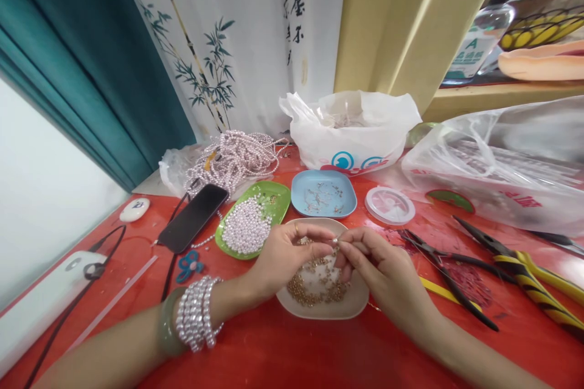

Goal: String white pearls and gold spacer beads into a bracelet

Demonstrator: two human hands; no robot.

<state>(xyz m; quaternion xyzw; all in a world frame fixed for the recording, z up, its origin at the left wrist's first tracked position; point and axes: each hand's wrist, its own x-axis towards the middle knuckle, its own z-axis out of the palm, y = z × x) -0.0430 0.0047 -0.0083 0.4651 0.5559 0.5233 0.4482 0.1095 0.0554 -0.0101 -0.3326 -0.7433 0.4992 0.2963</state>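
My left hand (285, 258) and my right hand (381, 267) meet fingertip to fingertip above a beige dish (322, 310) of small gold beads. Both pinch something tiny at the point where they touch; it is too small to name. A pearl bracelet (197, 314) and a green bangle (168, 322) sit on my left wrist. Behind the hands lie a green dish (274, 197) heaped with pale pearls and a blue dish (323, 193) holding small metal findings.
On the red table: a black phone (194, 217), strands of pearls (235, 158), a clear spool (390, 205), black pliers (444, 273), yellow-handled pliers (529, 276), small blue scissors (189, 265). White plastic bags (351, 127) stand at the back and right.
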